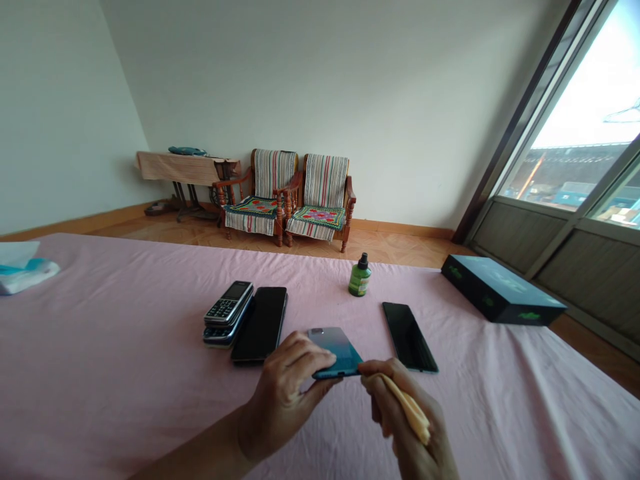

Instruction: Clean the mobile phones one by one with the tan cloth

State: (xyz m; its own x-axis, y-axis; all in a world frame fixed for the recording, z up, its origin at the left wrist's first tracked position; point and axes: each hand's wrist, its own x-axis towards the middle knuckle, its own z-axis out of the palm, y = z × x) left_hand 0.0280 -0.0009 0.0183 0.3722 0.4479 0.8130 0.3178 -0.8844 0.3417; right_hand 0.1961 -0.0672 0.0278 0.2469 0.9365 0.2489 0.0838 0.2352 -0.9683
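Observation:
My left hand (290, 377) grips a blue-silver smartphone (337, 350) by its left side, thumb below and fingers over the back, with the camera bump facing up. A folded yellow cloth (407, 410) is in the closed fingers of my right hand (410, 400), whose fingertips touch the phone's near right corner. To the left, a black smartphone (263, 323) lies flat beside a stack of older phones, a keypad phone (230, 303) on top. Right of my hands another black smartphone (407, 337) rests face up on the pink cloth.
A green spray bottle (359, 277) stands upright beyond the phones. At the right lies a black box (500, 290), and at the far left a tissue pack (25, 273). The pink cloth (125, 347) covers the surface. Two wooden chairs (320, 193) stand by the wall.

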